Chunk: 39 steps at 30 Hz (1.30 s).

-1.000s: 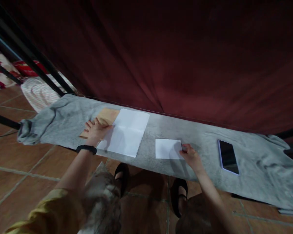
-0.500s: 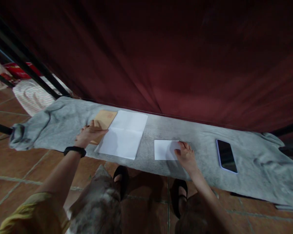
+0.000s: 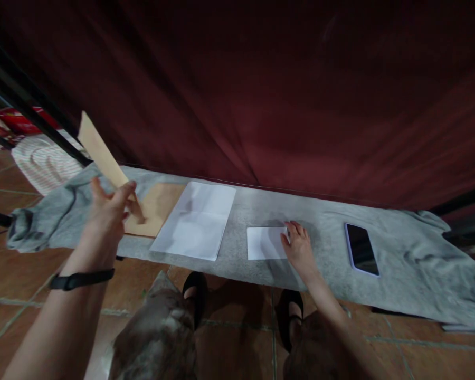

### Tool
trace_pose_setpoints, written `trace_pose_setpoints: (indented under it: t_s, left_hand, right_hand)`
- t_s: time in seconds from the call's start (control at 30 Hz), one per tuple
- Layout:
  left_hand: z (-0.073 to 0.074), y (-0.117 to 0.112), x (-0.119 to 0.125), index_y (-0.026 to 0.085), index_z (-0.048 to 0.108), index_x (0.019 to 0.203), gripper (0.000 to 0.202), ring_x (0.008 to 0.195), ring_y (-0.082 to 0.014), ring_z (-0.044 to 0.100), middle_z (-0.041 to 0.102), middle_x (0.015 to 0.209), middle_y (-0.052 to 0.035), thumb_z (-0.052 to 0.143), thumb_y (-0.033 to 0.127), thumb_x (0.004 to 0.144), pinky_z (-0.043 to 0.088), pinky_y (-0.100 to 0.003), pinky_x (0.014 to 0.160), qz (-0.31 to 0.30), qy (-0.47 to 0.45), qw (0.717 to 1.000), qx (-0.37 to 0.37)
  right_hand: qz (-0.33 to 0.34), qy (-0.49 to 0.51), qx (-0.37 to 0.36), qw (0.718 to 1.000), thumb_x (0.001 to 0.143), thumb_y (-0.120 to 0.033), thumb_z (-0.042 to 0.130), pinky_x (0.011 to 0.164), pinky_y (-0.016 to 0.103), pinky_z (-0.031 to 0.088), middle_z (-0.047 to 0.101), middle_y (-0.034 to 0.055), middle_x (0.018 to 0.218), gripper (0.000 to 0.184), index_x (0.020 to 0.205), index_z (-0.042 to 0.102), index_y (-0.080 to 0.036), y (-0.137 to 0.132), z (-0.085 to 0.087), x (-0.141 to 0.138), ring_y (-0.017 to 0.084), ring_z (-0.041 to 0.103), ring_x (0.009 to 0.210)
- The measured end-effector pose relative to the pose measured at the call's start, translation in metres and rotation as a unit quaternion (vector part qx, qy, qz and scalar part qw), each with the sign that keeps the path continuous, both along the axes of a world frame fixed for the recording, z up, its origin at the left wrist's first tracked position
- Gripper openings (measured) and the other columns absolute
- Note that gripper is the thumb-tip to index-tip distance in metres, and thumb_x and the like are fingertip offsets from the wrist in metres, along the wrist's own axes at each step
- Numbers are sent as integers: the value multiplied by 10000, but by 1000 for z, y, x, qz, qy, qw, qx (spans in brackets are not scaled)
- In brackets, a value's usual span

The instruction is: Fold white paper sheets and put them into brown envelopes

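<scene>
My left hand (image 3: 107, 211) holds a brown paper envelope (image 3: 103, 153) raised on edge above the grey cloth, pinched between its fingers. Below it, another brown envelope (image 3: 162, 203) lies flat, its right side against a stack of white paper sheets (image 3: 193, 219) with a crease across the middle. My right hand (image 3: 300, 245) rests at the right end of a small white paper (image 3: 263, 244), thumb and fingers apart, its fingertips on or beside the edge.
A phone in a lilac case (image 3: 362, 249) lies on the grey cloth (image 3: 320, 221) to the right. Behind the cloth-covered bench hangs a dark red curtain (image 3: 261, 116). Black metal bars (image 3: 43, 113) and a striped cloth (image 3: 47, 161) are at the left.
My left hand has lifted a brown envelope up and to the left, uncovering another brown envelope underneath. My right hand stays by the small white paper.
</scene>
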State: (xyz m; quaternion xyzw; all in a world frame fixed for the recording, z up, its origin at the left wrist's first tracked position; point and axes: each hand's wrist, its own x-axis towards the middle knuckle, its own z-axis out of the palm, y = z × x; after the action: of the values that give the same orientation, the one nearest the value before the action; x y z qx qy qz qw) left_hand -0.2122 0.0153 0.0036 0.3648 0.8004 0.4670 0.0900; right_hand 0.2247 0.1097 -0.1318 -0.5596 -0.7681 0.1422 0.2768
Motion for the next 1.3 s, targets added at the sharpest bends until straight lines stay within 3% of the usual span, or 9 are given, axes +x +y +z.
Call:
trace_pose_setpoints:
  t_s: [0.1, 0.17, 0.27, 0.43, 0.63, 0.87, 1.03, 1.13, 1.3]
  left_hand:
    - [-5, 15, 64, 298, 432, 1324, 666, 943, -236, 661, 635, 1006, -30, 679, 611, 789, 566, -522, 874, -60, -436, 897, 39]
    - [-16, 27, 113, 272, 546, 1173, 501, 816, -234, 674, 640, 934, -28, 711, 526, 774, 604, -477, 754, -77, -560, 824, 32]
    - [-35, 41, 169, 219, 615, 986, 300, 688, -193, 659, 648, 838, -26, 690, 450, 810, 590, -333, 609, -56, -631, 774, 18]
    - [-53, 54, 198, 202, 634, 955, 256, 636, -169, 662, 675, 790, -15, 702, 417, 835, 564, -276, 556, -72, -663, 745, 13]
    - [-57, 52, 207, 217, 631, 1003, 354, 702, -182, 674, 681, 858, -28, 703, 514, 823, 568, -293, 594, -97, -638, 764, -9]
    - [-52, 40, 203, 397, 368, 1461, 802, 1278, -277, 571, 550, 1437, -74, 731, 599, 775, 543, -444, 939, -141, -507, 850, 3]
    - [-46, 27, 161, 347, 151, 1604, 1249, 1577, -348, 74, 120, 1711, -106, 857, 611, 608, 143, -546, 1247, -246, -92, 965, 23]
    - [-47, 19, 129, 291, 161, 1618, 1331, 1561, -439, -39, -46, 1715, -160, 862, 674, 553, 11, -664, 1211, -212, 150, 965, -22]
    - [-64, 11, 102, 283, 54, 1633, 1366, 1553, -464, 1, -96, 1701, -199, 861, 632, 588, 41, -707, 1187, -251, 263, 924, -120]
  right_hand:
    - [78, 162, -40, 983, 963, -326, 520, 1111, 447, 427, 597, 124, 1374, 406, 1348, 590, -220, -6, 6, -18, 263, 553, 1279]
    - [136, 250, -99, 953, 971, -395, 543, 1100, 426, 449, 588, 85, 1406, 436, 1389, 557, -270, -15, 10, -30, 241, 564, 1282]
    - [219, 289, -142, 921, 952, -447, 606, 1151, 421, 408, 514, 62, 1508, 556, 1475, 473, -312, -29, 17, -45, 232, 496, 1377]
    - [233, 269, -83, 931, 965, -380, 600, 1150, 395, 413, 578, 89, 1445, 527, 1471, 493, -277, -34, 19, -59, 221, 529, 1345]
    - [180, 307, -74, 932, 980, -316, 520, 1053, 351, 492, 692, 68, 1293, 363, 1319, 639, -267, -27, 10, -63, 214, 632, 1213]
    - [64, 429, -149, 889, 894, -437, 522, 796, 319, 541, 757, 48, 929, 298, 977, 703, -216, -21, 5, -69, 206, 680, 850]
    - [27, 522, -318, 791, 701, -411, 663, 622, 278, 495, 687, 9, 713, 223, 809, 641, -217, -7, 13, -61, 170, 612, 650]
    - [38, 518, -385, 763, 606, -331, 684, 517, 242, 433, 613, -25, 586, 188, 734, 614, -212, 2, 17, -51, 130, 529, 522]
    - [60, 453, -448, 768, 551, -249, 604, 461, 221, 383, 585, -44, 532, 146, 690, 619, -206, 8, 16, -40, 102, 467, 447]
